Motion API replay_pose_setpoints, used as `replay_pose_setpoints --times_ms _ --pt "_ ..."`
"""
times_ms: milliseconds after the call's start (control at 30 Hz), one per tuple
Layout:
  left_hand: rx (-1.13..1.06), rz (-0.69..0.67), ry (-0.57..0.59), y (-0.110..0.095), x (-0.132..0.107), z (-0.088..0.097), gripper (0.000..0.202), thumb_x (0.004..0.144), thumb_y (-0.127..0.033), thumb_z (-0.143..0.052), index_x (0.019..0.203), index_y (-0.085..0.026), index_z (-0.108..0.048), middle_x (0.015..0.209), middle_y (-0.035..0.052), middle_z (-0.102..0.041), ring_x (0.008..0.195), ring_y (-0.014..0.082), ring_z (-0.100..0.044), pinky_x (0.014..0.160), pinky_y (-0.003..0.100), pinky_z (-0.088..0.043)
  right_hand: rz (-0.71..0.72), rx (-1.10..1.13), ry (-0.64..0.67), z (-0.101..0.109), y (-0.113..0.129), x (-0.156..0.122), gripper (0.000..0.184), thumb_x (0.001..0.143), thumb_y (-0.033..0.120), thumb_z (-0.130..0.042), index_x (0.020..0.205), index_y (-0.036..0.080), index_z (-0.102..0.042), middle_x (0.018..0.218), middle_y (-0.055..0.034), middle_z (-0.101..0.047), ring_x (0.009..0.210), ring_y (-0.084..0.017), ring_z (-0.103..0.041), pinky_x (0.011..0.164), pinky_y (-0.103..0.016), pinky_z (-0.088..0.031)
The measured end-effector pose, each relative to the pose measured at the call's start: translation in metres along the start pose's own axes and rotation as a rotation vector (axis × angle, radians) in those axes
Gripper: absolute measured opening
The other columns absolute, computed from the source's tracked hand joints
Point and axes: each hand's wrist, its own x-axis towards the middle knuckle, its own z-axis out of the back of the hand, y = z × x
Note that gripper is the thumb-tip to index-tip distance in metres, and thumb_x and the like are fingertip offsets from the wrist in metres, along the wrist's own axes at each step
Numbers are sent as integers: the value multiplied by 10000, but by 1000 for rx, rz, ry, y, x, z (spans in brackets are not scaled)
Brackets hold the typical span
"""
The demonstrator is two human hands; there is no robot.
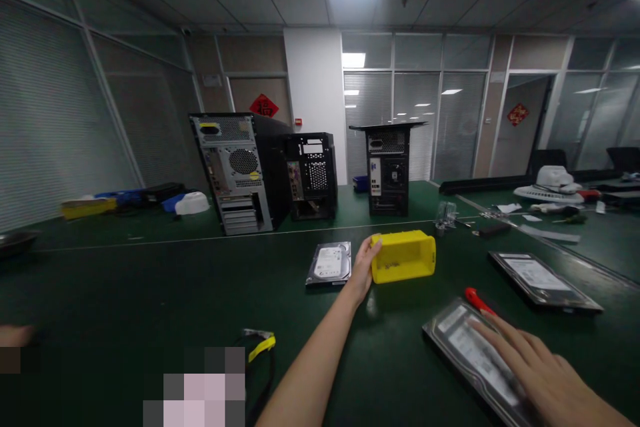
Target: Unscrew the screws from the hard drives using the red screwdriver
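At lower right, a hard drive slants lengthwise toward the bottom-right corner, the right hand spread loosely over it, though I can't tell whether they touch. Near centre, the left hand grips the left end of a yellow bin, its long axis running crosswise, opening toward the person.
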Motion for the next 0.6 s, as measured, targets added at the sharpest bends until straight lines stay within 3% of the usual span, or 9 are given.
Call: replay_pose_setpoints --times_ms 100,233,367,500,600 --pt "8 1 2 1 1 0 466 715 -382 -628 1123 -192 -505 1106 73 -568 1007 208 -543 868 306 -419 -20 -17 1 10 17 -1 843 631 499 -566 1376 319 -214 1450 -37 -200 1257 -389 -262 947 -571 -300" --pt "33 13 4 1 4 2 475 726 -400 -609 1140 -197 -496 1136 78 -554 1022 219 -535 866 316 -423 35 -4 -76 -1 16 9 821 642 511 -541 1374 331 -217 1448 -35 -213 1240 -383 -284 951 -581 -260" --pt "72 37 -41 0 6 2 519 716 -428 -610 1168 -208 -481 1169 83 -538 1061 231 -513 887 325 -412 102 27 -212 -6 21 15 846 627 450 -566 1378 331 -195 1411 -73 -259 1164 -357 -385 924 -548 -301" --pt "85 28 -54 0 6 0 534 709 -438 -613 1173 -210 -481 1166 80 -542 1061 232 -514 889 329 -412 120 106 -322 33 26 19 823 640 444 -565 1371 328 -207 1327 -94 -320 1027 -302 -493 836 -445 -414" --pt "60 -1 -13 1 6 0 527 722 -430 -604 1184 -218 -469 1165 68 -544 1044 216 -523 888 318 -411 -6 87 -466 78 2 45 756 701 561 -464 1368 300 -221 1295 -125 -310 942 -289 -528 726 -406 -467"
